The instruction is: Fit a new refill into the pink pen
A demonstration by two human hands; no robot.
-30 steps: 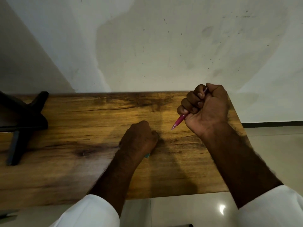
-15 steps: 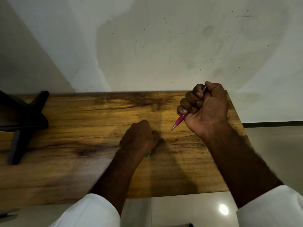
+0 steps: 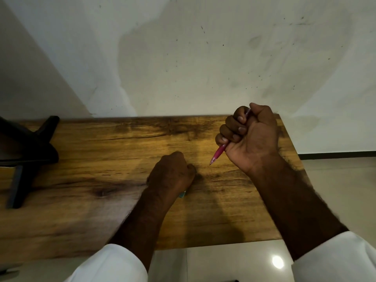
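My right hand [image 3: 251, 137] is a fist around the pink pen [image 3: 218, 153], held above the right part of the wooden table [image 3: 101, 159]. The pen's tip points down and to the left, and its top end pokes out above my fingers. My left hand [image 3: 172, 174] rests closed on the table near the middle, knuckles up. A small teal object [image 3: 182, 194] peeks out from under its heel; most of it is hidden, so I cannot tell what it is.
A black stand [image 3: 26, 151] sits on the table's left end. A pale wall runs behind the table's far edge. Glossy floor tiles [image 3: 234, 263] show in front of the near edge and to the right.
My right hand has lifted slightly with the pen. The left hand has stayed where it was.
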